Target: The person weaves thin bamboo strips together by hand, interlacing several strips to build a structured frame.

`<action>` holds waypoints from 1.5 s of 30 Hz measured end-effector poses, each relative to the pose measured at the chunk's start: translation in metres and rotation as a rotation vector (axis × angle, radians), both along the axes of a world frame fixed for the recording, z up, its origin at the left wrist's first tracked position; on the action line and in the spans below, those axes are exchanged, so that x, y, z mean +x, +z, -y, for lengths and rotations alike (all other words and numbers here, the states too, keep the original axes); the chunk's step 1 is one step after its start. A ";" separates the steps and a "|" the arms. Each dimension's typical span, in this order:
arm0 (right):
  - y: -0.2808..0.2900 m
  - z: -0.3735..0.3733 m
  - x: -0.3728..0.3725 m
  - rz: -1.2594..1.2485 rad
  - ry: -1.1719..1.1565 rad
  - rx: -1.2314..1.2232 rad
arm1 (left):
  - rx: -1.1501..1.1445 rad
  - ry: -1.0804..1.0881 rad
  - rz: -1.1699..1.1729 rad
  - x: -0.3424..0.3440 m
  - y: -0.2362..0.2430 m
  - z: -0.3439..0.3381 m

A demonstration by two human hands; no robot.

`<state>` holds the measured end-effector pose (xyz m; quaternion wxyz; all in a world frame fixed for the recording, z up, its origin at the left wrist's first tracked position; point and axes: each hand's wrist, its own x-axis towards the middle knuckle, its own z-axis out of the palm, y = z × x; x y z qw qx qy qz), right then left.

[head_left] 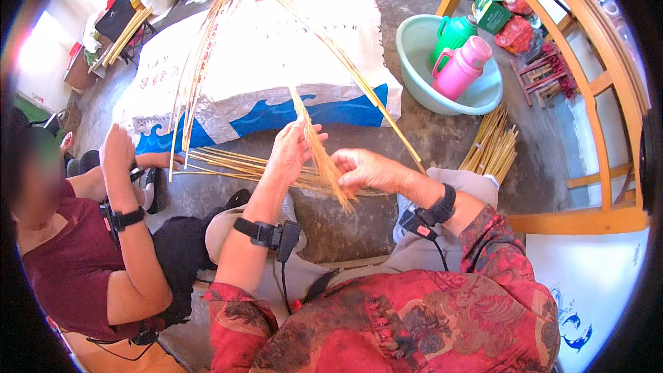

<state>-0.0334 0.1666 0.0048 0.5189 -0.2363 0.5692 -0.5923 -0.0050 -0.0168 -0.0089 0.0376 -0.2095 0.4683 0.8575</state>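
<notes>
A small bundle of fine, tan straw (319,154) slants down between my hands, its bushy end fanning out at the bottom. My left hand (291,150) grips it near the thinner upper part. At the bundle's right side, my right hand (366,169) curls its fingers against the loose strands. Beneath and behind my hands, long straw stalks (235,161) lie across the floor. More stalks lean over a white and blue sheet (304,41) ahead of me, some at its left (200,62) and a few at its right (352,72).
A co-worker in a dark red shirt (76,262) sits close on my left, one fist raised. On the right stand a pale green basin (407,72) holding a green thermos (452,31) and a pink thermos (461,69), a pile of cut stalks (492,145) and a wooden frame (601,138).
</notes>
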 end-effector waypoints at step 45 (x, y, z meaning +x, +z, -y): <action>0.161 -0.011 -0.045 -0.497 -0.765 -0.469 | -0.889 -0.431 -0.549 0.011 0.034 -0.036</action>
